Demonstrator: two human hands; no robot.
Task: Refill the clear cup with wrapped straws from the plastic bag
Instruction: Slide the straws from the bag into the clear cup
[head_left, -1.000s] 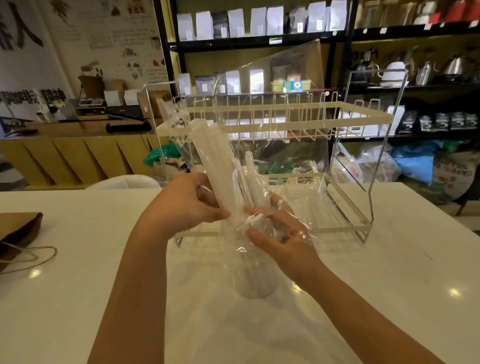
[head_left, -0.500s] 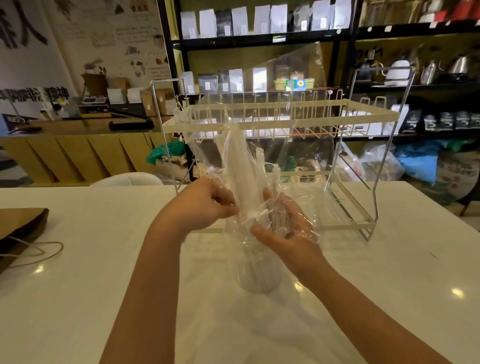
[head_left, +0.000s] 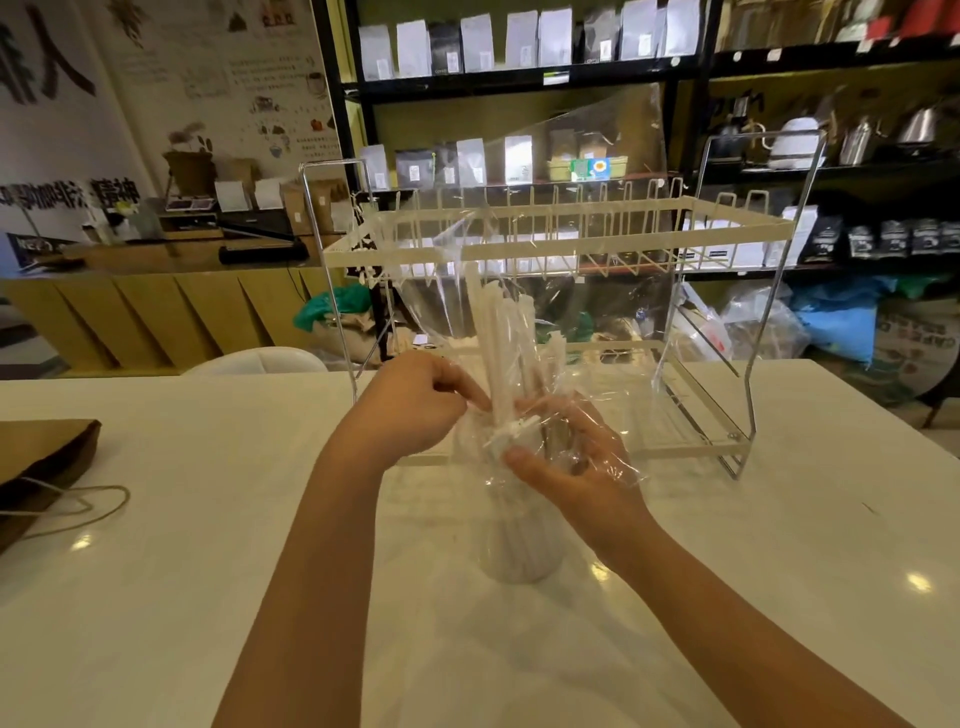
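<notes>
- Standing nearly upright now, the bundle of wrapped straws (head_left: 501, 338) has swung up from the leftward lean it had a second ago, and its lower ends reach down into the clear cup (head_left: 522, 545) on the white table (head_left: 208, 519).
- Judged from that, the straws are lined up with the cup's mouth and mostly seated; the step left looks like freeing the plastic bag (head_left: 566, 249), which is draped over straws and cup alike.
- The left hand (head_left: 415, 402) pinches the bundle just above the cup's rim, fingers curled round it.
- The right hand (head_left: 571, 467) lies under the film, thumb and fingers curled against the cup's upper wall and the bag.
- Large dark characters run along the wall (head_left: 52, 130) at far left, cut off and blurred; the pouch labels on the shelves (head_left: 519, 78) are too small to read.
</notes>
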